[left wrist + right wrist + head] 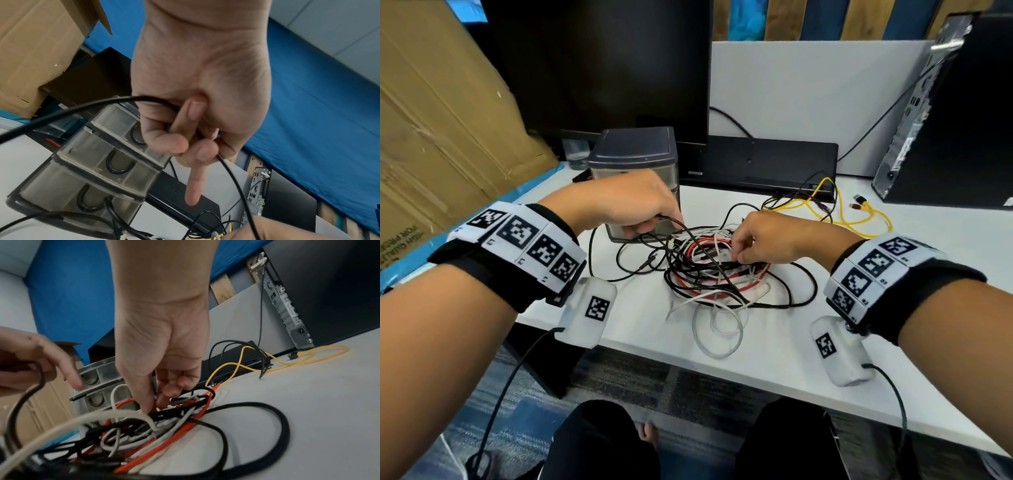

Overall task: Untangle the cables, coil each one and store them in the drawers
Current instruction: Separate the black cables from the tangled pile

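A tangle of black, white and red cables (715, 274) (164, 426) lies in the middle of the white table (893, 308). My left hand (640, 219) (191, 146) is raised just left of it and grips a black cable (72, 110) that runs down into the tangle; its index finger sticks out straight. My right hand (743, 253) (156, 402) is down on top of the tangle, thumb and fingertips pinching a black strand. The grey three-drawer unit (633, 150) (92, 162) stands behind my left hand, its drawers closed. A yellow cable (859, 219) (298, 363) lies apart at the back right.
A dark monitor (599, 68) rises behind the drawer unit, and a flat black device (756, 161) lies beside it. A computer tower (955, 120) stands at the right, a cardboard box (431, 120) at the left. The table's front edge (722, 370) is near my knees.
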### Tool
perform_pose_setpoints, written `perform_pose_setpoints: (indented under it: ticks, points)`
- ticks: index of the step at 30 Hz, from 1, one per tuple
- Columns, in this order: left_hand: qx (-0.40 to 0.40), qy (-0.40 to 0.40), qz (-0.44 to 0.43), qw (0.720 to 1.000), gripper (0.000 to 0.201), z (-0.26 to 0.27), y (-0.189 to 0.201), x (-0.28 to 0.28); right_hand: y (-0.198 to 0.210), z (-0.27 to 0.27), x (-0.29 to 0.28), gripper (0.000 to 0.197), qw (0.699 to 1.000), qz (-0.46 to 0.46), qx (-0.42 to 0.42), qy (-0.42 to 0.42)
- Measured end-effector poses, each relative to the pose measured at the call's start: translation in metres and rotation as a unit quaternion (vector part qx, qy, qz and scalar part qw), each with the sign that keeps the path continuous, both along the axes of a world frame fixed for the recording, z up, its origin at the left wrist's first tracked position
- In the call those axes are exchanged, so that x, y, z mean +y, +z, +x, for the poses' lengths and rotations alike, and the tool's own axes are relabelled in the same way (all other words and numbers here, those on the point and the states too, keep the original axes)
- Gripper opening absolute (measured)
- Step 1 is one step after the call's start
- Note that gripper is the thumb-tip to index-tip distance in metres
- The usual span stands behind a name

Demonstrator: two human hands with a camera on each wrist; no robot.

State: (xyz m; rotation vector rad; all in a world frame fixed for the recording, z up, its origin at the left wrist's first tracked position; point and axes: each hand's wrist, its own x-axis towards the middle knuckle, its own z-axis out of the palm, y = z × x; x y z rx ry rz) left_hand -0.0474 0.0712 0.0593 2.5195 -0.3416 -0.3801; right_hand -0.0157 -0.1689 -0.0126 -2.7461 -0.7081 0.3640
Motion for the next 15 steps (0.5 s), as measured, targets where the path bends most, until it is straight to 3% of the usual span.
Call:
perform_pose_setpoints:
  ticks: [6,10,15]
  points:
    - [0.013,-0.010,0.025,1.000,0.026,0.001,-0.003,-0.002,0.002,-0.002,-0.004,0.004,0.998,-0.044,0.032,0.023]
    - [0.011,-0.028,0.037,0.999,0.025,0.001,-0.005,-0.007,-0.002,-0.002,-0.002,0.022,0.995,-0.089,0.019,0.035]
    - [-0.012,-0.040,0.051,0.998,0.024,0.004,-0.009,-0.013,0.008,-0.004,-0.001,0.016,0.999,-0.012,-0.038,0.020]
